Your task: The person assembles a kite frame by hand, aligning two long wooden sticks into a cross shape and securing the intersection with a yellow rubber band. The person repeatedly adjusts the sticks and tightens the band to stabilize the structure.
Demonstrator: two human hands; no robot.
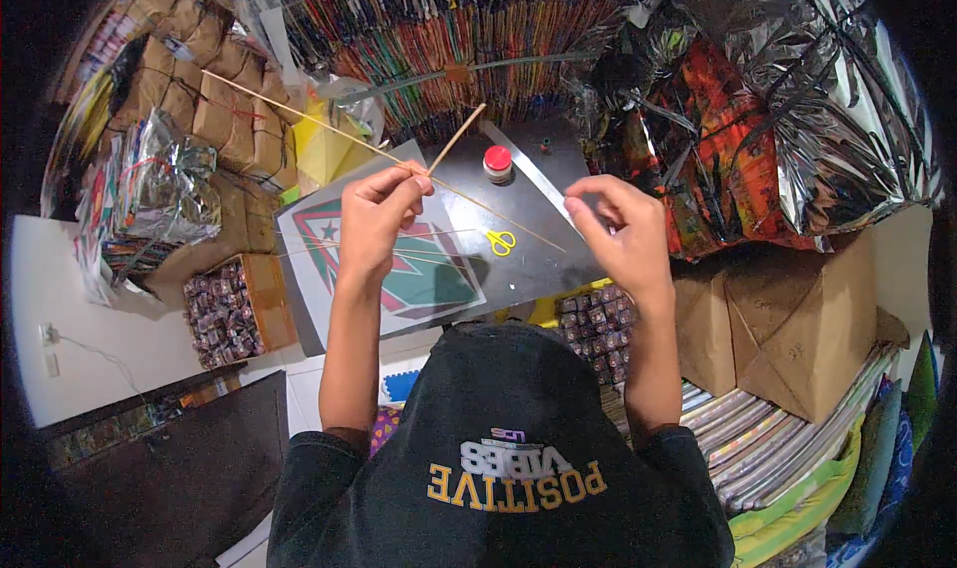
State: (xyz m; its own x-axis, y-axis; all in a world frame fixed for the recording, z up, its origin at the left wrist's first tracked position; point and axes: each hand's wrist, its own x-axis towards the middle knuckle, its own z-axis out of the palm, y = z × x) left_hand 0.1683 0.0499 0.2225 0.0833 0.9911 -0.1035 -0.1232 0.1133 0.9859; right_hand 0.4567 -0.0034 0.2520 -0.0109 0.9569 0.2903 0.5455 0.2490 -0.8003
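My left hand (384,204) is closed, pinching two thin bamboo sticks (299,114) where they cross. The longer stick slants from the upper left down toward the right; the shorter one points up and right. My right hand (623,229) is raised over the table's right side, its fingers curled toward the thumb; anything between them is too small to make out. Under the left hand lies a pale sheet (404,304) with a green and red design, several thin sticks across it. Between my hands are yellow-handled scissors (499,242) and a small red-lidded jar (496,163).
The dark table (543,269) bears a metal ruler (533,174) and a tiny spool (545,146). Stacked folded sheets (459,69) rise behind it. Foil-wrapped bundles (738,119) and a cardboard box (797,319) crowd the right; a crate of small wrapped pieces (261,304) stands left.
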